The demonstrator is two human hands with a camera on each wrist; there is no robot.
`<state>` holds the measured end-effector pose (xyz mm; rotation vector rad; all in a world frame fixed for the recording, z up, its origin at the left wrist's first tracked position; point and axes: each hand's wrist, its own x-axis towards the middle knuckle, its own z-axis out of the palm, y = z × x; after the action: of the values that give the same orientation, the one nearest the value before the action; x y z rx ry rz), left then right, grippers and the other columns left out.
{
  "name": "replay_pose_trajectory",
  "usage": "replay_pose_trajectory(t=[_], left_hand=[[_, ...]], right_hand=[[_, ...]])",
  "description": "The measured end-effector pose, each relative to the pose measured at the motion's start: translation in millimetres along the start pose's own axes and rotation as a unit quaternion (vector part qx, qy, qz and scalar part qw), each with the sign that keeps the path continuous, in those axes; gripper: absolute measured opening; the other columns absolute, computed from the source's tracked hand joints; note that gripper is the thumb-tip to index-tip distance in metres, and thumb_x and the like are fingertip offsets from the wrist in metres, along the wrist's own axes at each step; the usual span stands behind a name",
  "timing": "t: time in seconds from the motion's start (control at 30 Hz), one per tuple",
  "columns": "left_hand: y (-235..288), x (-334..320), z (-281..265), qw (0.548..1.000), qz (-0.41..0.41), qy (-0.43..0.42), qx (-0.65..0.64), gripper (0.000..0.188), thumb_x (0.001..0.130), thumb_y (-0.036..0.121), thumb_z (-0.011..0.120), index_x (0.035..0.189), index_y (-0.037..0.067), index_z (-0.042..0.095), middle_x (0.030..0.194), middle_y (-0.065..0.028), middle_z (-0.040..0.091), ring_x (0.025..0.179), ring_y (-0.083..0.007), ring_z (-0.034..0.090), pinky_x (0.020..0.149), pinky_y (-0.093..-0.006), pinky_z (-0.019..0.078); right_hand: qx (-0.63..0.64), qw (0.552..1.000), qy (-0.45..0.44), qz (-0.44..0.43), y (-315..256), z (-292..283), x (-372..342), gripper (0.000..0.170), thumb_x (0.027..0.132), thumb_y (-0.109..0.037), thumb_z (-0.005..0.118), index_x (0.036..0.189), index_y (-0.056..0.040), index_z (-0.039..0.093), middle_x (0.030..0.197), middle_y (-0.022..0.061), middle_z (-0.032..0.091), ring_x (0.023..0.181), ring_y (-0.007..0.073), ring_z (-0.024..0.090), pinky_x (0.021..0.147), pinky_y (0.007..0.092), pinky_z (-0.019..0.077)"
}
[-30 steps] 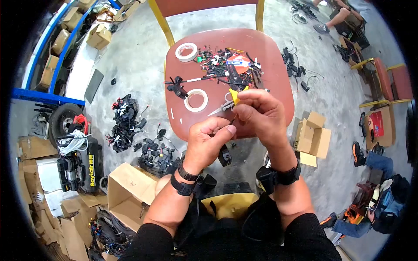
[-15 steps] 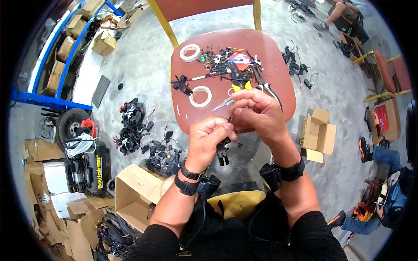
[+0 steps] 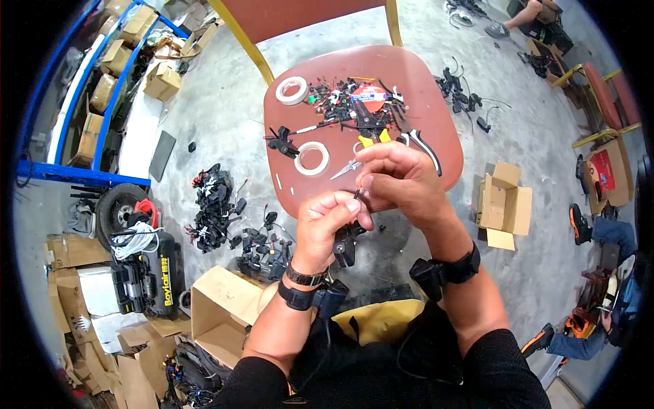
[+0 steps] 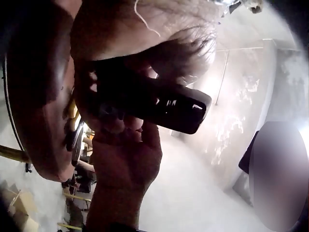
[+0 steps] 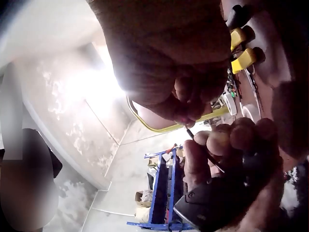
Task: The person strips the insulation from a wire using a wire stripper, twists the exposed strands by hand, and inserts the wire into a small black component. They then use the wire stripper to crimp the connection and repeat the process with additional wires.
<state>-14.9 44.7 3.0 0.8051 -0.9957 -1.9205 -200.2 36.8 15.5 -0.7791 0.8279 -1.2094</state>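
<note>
In the head view my left hand [image 3: 325,228] holds a black plastic part [image 3: 345,251] beneath its curled fingers, and a thin dark wire [image 3: 357,193] rises between its thumb and fingertips. My right hand [image 3: 402,180] pinches the wire's upper end, close to the left thumb. In the right wrist view the dark wire [image 5: 205,155] runs from the right fingertips to the left hand [image 5: 236,169], with the black part [image 5: 207,205] below. The left wrist view shows the black part [image 4: 178,107] dark against the palm.
On the red chair seat [image 3: 429,102] lie two tape rolls [image 3: 312,158], scissors [image 3: 346,169], yellow-handled pliers [image 3: 368,126], other pliers [image 3: 422,150] and a pile of small connectors [image 3: 334,99]. Cardboard boxes [image 3: 504,204] and black part heaps [image 3: 216,204] are on the floor.
The hands stay close together at the wire, with the left hand slightly turned and the black part shifted beneath it. The head view has shifted a little.
</note>
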Motion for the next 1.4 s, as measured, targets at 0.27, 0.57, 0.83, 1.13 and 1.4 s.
replay_pose_trajectory(t=[0.27, 0.57, 0.83, 1.13, 1.4], left_hand=[[-1.2, -1.5, -1.4, 1.0, 0.001, -0.015, -0.015, 0.021, 0.096, 0.018, 0.06, 0.091, 0.0, 0.068, 0.084, -0.0109, 0.069, 0.082, -0.0183, 0.065, 0.08, -0.0302, 0.0501], [-2.4, -1.7, 0.0, 0.999, 0.031, -0.01, -0.02, 0.019, 0.098, 0.016, 0.061, 0.096, -0.002, 0.067, 0.085, -0.0137, 0.07, 0.081, -0.0238, 0.068, 0.08, -0.0358, 0.0552], [-8.3, -0.6, -1.0, 0.998, 0.059, -0.008, -0.01, 0.018, 0.097, 0.014, 0.064, 0.103, -0.003, 0.068, 0.09, -0.0149, 0.071, 0.085, -0.0232, 0.069, 0.081, -0.0358, 0.0553], [-4.6, -0.6, -5.1, 0.994, 0.074, 0.023, 0.071, 0.016, 0.096, 0.011, 0.067, 0.102, -0.002, 0.071, 0.091, -0.009, 0.072, 0.084, -0.014, 0.067, 0.08, -0.0281, 0.052], [-1.2, -4.8, 2.7, 0.976, 0.101, 0.076, 0.179, 0.013, 0.094, 0.006, 0.067, 0.102, -0.004, 0.07, 0.09, -0.0098, 0.073, 0.083, -0.0142, 0.069, 0.077, -0.0265, 0.0554]], right_hand=[[0.029, 1.0, 0.004, 0.001, 0.7, 1.7, -1.1, 0.03, 0.087, 0.002, 0.07, 0.116, -0.0006, 0.063, 0.089, 0.0046, 0.071, 0.068, 0.0069, 0.063, 0.053, 0.0197, 0.048], [0.049, 0.999, 0.016, -0.009, 2.1, 7.0, -0.8, 0.026, 0.089, 0.003, 0.066, 0.114, -0.0012, 0.062, 0.082, 0.0041, 0.068, 0.061, 0.0075, 0.06, 0.049, 0.0211, 0.046], [0.087, 0.996, -0.006, 0.001, 7.6, 11.4, -1.1, 0.021, 0.09, 0.004, 0.059, 0.11, -0.0015, 0.062, 0.075, 0.0043, 0.062, 0.051, 0.01, 0.056, 0.044, 0.0228, 0.0404], [-0.061, 0.991, 0.077, -0.091, 6.6, -8.8, 8.2, 0.02, 0.091, 0.002, 0.059, 0.11, 0.0005, 0.064, 0.077, -0.0007, 0.061, 0.058, 0.004, 0.054, 0.051, 0.0214, 0.0442], [-0.213, 0.954, -0.014, -0.212, 6.7, 3.8, -1.2, 0.023, 0.082, 0.004, 0.068, 0.105, -0.0028, 0.069, 0.089, 0.0006, 0.061, 0.071, 0.0048, 0.056, 0.061, 0.0201, 0.045]])
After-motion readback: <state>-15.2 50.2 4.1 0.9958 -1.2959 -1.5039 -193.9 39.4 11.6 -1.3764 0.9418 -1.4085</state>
